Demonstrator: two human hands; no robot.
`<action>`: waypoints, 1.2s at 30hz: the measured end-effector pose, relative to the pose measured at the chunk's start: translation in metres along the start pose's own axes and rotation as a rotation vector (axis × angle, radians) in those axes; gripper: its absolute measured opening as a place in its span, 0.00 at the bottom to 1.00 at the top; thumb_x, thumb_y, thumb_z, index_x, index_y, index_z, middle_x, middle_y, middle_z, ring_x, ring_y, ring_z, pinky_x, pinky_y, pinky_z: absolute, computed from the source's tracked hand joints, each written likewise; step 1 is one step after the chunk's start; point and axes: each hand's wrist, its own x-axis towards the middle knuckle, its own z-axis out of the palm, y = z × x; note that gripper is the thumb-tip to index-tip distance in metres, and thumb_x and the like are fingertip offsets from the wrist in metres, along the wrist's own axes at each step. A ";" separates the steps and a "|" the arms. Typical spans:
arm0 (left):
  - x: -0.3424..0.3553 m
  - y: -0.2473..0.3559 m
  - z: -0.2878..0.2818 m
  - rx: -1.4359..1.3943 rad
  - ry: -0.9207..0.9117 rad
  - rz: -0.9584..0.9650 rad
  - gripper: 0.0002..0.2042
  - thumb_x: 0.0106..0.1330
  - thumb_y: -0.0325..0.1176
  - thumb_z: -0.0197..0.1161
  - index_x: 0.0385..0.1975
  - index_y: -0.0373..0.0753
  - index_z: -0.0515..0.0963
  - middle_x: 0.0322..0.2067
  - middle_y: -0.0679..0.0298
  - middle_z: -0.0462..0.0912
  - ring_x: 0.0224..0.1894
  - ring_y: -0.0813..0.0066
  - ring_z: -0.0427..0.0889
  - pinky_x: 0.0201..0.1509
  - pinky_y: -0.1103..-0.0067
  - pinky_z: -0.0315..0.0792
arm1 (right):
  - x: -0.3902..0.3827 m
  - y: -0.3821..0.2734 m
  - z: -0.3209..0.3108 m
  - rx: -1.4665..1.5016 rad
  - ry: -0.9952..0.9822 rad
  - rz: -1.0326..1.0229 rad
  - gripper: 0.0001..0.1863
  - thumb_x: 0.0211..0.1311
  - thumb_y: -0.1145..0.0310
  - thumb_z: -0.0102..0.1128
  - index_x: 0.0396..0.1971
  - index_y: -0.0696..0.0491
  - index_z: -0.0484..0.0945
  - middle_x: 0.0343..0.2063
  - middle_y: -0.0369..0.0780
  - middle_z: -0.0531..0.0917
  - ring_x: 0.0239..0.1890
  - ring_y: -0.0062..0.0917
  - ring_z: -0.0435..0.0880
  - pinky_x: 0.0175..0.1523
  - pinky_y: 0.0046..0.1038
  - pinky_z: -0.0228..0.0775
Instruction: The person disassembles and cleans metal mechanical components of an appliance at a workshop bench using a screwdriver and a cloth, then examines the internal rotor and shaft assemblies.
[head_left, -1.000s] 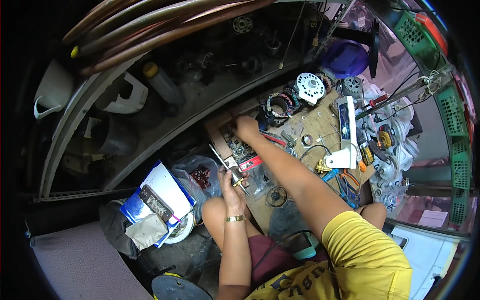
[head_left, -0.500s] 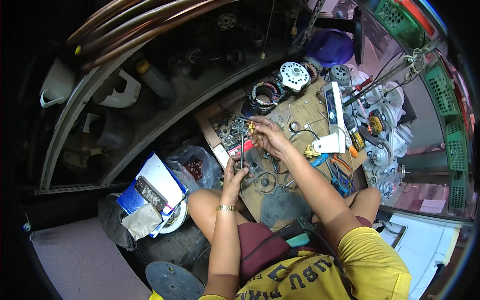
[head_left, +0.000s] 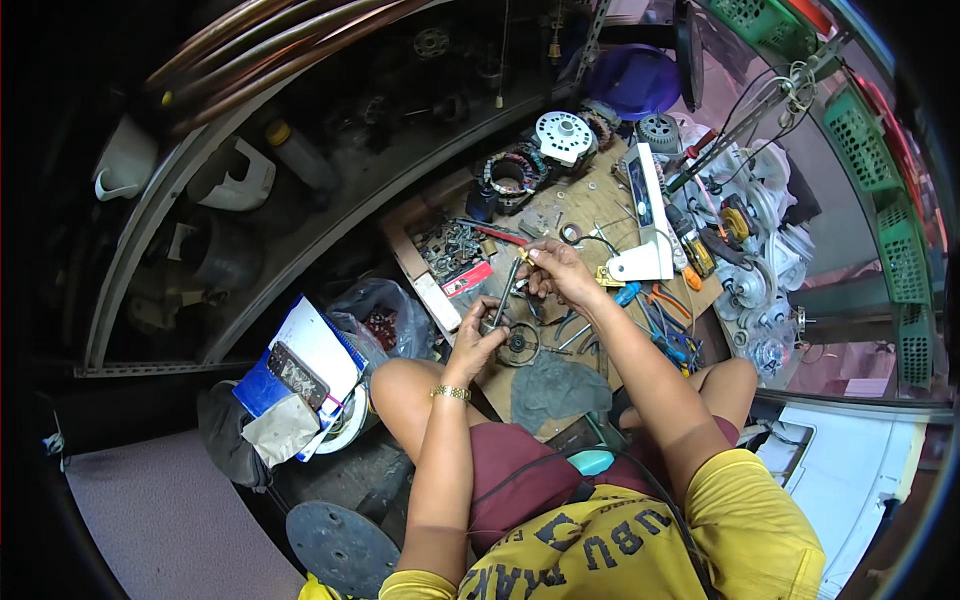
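My left hand (head_left: 478,340) is closed around the lower part of a slim dark metal rod (head_left: 508,290), which leans up and to the right. At its upper end, my right hand (head_left: 560,271) pinches a small yellow, brass-coloured piece (head_left: 524,256). The piece appears to touch the rod's tip, though fingers partly cover it. Below the hands, a round dark metal part with spokes (head_left: 518,343) lies on the wooden board (head_left: 572,213). A grey cloth (head_left: 560,394) is spread nearest my lap.
Loose screws and small metal parts (head_left: 452,247) fill the board's left corner, near a red-and-white strip (head_left: 467,279). Wound motor coils (head_left: 512,173) and a white perforated disc (head_left: 564,136) stand behind. Pliers (head_left: 668,302), a white box-shaped device (head_left: 648,215) and a drill (head_left: 738,222) lie to the right.
The rod has gone from nearly upright to leaning right. My right hand has brought the yellow piece to its upper end. The whole view has shifted slightly.
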 end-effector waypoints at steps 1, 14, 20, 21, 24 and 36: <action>0.000 0.000 0.001 0.000 -0.005 0.001 0.16 0.61 0.23 0.63 0.49 0.37 0.71 0.40 0.66 0.72 0.44 0.79 0.74 0.45 0.81 0.75 | -0.003 -0.001 -0.003 -0.043 -0.016 0.003 0.14 0.75 0.62 0.55 0.53 0.53 0.71 0.32 0.42 0.86 0.22 0.19 0.82 0.25 0.18 0.74; -0.008 -0.004 0.003 0.241 -0.079 0.171 0.21 0.54 0.27 0.69 0.48 0.36 0.72 0.42 0.66 0.73 0.48 0.75 0.71 0.60 0.78 0.64 | -0.025 -0.009 -0.005 -0.338 -0.014 0.055 0.14 0.69 0.61 0.64 0.46 0.55 0.81 0.31 0.33 0.85 0.22 0.13 0.80 0.23 0.16 0.67; -0.007 -0.014 0.007 0.287 0.024 0.188 0.42 0.47 0.25 0.76 0.64 0.37 0.61 0.45 0.64 0.69 0.49 0.72 0.68 0.62 0.76 0.63 | -0.035 0.013 0.009 -0.148 0.191 0.050 0.15 0.63 0.59 0.71 0.41 0.54 0.84 0.24 0.29 0.80 0.20 0.12 0.75 0.23 0.16 0.66; -0.007 -0.017 0.004 0.304 0.027 0.188 0.45 0.47 0.24 0.76 0.67 0.39 0.57 0.45 0.63 0.68 0.49 0.71 0.69 0.60 0.76 0.66 | -0.035 0.015 0.010 -0.149 0.187 0.048 0.15 0.63 0.59 0.71 0.41 0.54 0.84 0.24 0.29 0.80 0.20 0.12 0.75 0.23 0.16 0.66; -0.006 -0.022 0.000 0.378 0.051 0.239 0.50 0.46 0.23 0.76 0.71 0.41 0.52 0.44 0.62 0.68 0.50 0.71 0.70 0.58 0.76 0.69 | -0.038 0.016 0.015 -0.192 0.059 0.169 0.12 0.62 0.60 0.71 0.36 0.52 0.84 0.21 0.28 0.78 0.20 0.11 0.72 0.23 0.17 0.61; -0.002 -0.008 -0.031 0.100 0.414 0.169 0.36 0.58 0.20 0.68 0.68 0.40 0.62 0.42 0.64 0.74 0.42 0.76 0.76 0.48 0.78 0.77 | 0.005 0.041 0.051 -0.288 -0.205 0.076 0.18 0.68 0.56 0.65 0.52 0.49 0.84 0.31 0.29 0.84 0.22 0.09 0.70 0.27 0.16 0.64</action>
